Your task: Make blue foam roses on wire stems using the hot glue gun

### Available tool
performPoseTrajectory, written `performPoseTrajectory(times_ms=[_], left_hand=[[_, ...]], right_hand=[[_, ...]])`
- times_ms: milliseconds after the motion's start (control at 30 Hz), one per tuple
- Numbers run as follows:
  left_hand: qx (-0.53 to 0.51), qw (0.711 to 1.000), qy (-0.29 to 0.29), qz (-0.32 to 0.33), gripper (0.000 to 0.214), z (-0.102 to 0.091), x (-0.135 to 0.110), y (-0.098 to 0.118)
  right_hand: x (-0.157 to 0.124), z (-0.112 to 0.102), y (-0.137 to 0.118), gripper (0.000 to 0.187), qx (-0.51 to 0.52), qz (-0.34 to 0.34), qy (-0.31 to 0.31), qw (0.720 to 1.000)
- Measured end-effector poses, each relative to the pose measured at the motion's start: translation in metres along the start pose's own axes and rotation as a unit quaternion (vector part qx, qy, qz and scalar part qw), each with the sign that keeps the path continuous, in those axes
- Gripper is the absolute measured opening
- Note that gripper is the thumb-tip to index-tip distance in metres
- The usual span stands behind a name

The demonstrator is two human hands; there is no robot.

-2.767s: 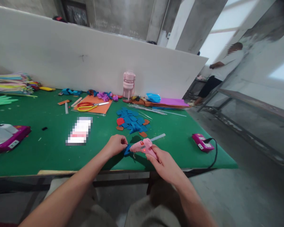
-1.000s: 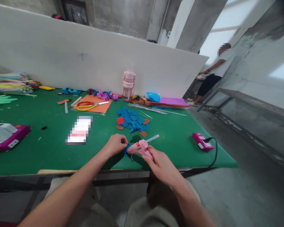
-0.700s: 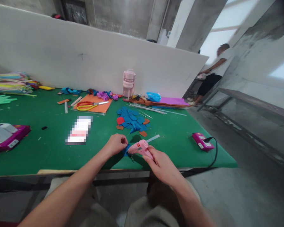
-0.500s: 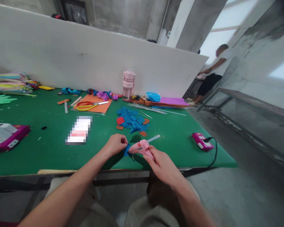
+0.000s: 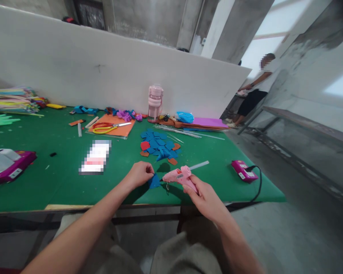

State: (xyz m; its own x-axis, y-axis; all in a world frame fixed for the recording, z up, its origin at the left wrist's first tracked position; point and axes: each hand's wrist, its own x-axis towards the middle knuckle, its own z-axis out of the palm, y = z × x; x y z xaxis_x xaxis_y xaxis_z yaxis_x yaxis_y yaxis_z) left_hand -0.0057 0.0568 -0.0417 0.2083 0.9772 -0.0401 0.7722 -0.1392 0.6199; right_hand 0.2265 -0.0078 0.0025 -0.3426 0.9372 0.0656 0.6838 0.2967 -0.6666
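Between the closed fingertips of my left hand [image 5: 140, 174] is the edge of a blue felt piece [image 5: 154, 182], just above the green table. My right hand [image 5: 203, 193] is wrapped round the handle of a pink hot glue gun [image 5: 180, 176]. Its dark nozzle points left at the blue piece, close to its right edge; whether they touch I cannot tell. A clear glue stick [image 5: 199, 165] sticks out of the gun's back end. Beyond my hands lies a pile of cut blue pieces [image 5: 157, 141], with a red piece [image 5: 145, 145] and several brown ones among them.
Scissors [image 5: 104, 128] lie on an orange sheet [image 5: 121, 131] at the back. A pink bottle [image 5: 155, 102] stands against the white panel [image 5: 103, 68]. Magenta power strips sit at right [image 5: 244, 171] and far left [image 5: 25, 158]. One person [image 5: 258, 89] stands in the background.
My right hand has drawn the glue gun to the right, off the blue felt piece, so more of that piece shows. My left hand stays in place.
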Motion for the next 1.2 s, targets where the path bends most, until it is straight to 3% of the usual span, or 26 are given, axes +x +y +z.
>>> performPoseTrajectory(times_ms=[367,833,1067,1200], left_hand=[[0.002,1.0,-0.002,0.007,0.016,-0.001,0.001,0.002],[-0.006,1.0,-0.001,-0.001,0.014,-0.001,0.0,0.003],[-0.027,1.0,-0.002,-0.008,0.013,-0.002,0.0,0.003],[-0.061,0.998,-0.005,-0.02,0.011,-0.002,0.0,0.003]], right_hand=[[0.002,0.013,0.001,0.024,-0.037,-0.005,-0.009,0.999],[0.001,0.011,0.0,0.026,-0.06,0.0,-0.006,0.998],[-0.001,-0.001,0.004,0.023,0.071,0.032,-0.013,0.997],[-0.003,-0.007,0.007,0.03,0.22,0.086,-0.037,0.971]])
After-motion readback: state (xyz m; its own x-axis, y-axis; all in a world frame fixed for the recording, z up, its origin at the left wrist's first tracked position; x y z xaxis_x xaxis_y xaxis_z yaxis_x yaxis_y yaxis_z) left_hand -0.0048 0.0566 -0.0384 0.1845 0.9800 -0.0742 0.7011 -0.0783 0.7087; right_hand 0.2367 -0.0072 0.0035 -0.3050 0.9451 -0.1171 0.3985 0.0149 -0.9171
